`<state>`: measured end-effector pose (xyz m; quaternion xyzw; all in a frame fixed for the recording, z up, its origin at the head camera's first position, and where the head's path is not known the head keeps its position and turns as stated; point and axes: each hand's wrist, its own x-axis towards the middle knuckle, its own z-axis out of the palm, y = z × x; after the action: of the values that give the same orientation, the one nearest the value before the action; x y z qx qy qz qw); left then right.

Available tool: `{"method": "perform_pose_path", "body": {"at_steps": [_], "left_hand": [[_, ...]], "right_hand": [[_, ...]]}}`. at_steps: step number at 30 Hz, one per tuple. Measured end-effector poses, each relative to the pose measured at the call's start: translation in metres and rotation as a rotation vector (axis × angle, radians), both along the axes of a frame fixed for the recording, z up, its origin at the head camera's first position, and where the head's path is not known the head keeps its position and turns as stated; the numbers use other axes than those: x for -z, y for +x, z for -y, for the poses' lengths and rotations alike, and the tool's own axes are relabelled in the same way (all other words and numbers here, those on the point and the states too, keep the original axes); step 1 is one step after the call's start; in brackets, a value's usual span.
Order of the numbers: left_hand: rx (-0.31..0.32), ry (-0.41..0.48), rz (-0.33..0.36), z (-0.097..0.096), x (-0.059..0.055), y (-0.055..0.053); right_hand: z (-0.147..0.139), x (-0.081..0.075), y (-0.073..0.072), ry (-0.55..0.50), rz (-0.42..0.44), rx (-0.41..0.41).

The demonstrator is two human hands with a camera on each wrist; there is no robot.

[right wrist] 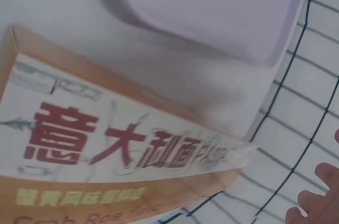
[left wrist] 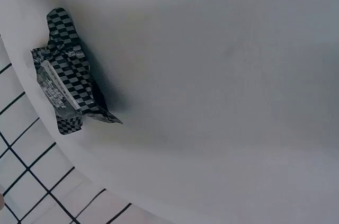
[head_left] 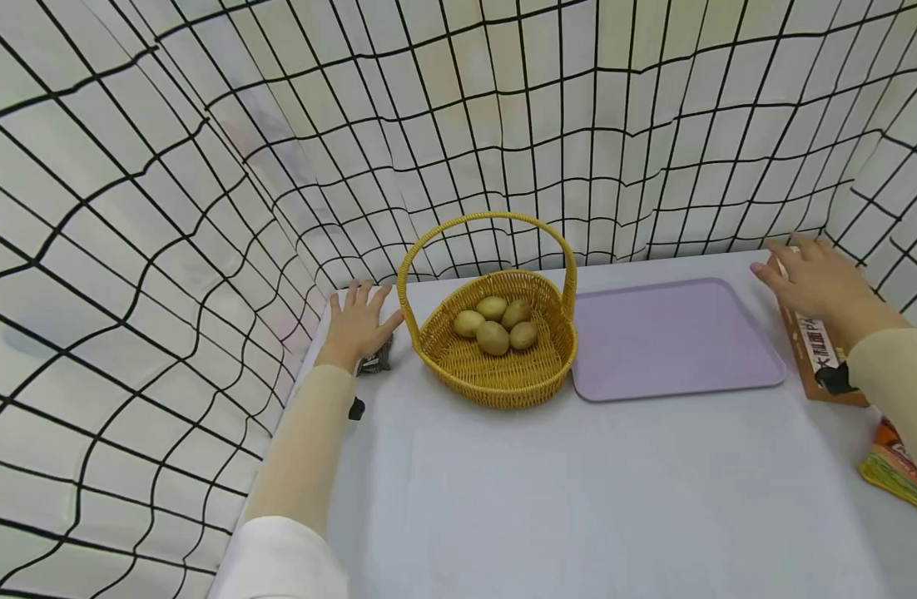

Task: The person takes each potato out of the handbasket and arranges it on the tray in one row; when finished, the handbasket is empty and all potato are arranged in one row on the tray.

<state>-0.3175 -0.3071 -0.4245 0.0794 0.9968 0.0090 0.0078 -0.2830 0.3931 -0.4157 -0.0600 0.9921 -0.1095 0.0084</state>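
With fingers spread, my left hand (head_left: 356, 327) is over the table's left end, beside the yellow wicker basket (head_left: 496, 391). A small black-and-grey checkered packet (left wrist: 69, 75) lies below it, partly hidden by the hand in the head view. At the far right, my right hand (head_left: 821, 279) hovers with extended fingers over an orange-brown pasta box (head_left: 814, 353). The box's white label with large red characters shows in the right wrist view, where fingertips (right wrist: 323, 195) enter at the right edge. Both hands hold nothing. Several oval green-brown fruits (head_left: 493, 338) sit in the basket.
A flat lilac tray (head_left: 676, 341) lies between basket and box on the white table (head_left: 578, 499). Close to my right forearm is a colourful packet (head_left: 896, 470). Black netting (head_left: 563, 150) over white walls rises behind the table and at its sides. The basket's tall handle (head_left: 488, 216) arches upward.
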Motion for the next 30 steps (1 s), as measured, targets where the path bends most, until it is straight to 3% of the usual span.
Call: {"method": "perform_pose_path", "body": {"at_steps": [11, 15, 20, 23, 25, 30], "left_hand": [[-0.019, 0.097, -0.029, -0.013, -0.008, 0.016], [-0.01, 0.148, -0.068, -0.018, -0.005, 0.026], [-0.017, 0.281, -0.094, -0.027, 0.002, 0.042], [-0.068, 0.41, -0.068, -0.035, 0.004, 0.051], [-0.126, 0.541, -0.021, -0.042, 0.004, 0.056], [-0.297, 0.935, 0.187, -0.059, -0.003, 0.071]], "right_hand": [[0.039, -0.017, 0.007, 0.07, -0.114, -0.164], [0.056, -0.021, 0.014, 0.105, -0.157, -0.217], [0.081, -0.029, 0.025, 0.082, -0.181, -0.3], [0.095, -0.035, 0.031, 0.074, -0.193, -0.327], [0.104, -0.037, 0.035, 0.073, -0.192, -0.339], [0.124, -0.041, 0.042, 0.071, -0.197, -0.382]]}}
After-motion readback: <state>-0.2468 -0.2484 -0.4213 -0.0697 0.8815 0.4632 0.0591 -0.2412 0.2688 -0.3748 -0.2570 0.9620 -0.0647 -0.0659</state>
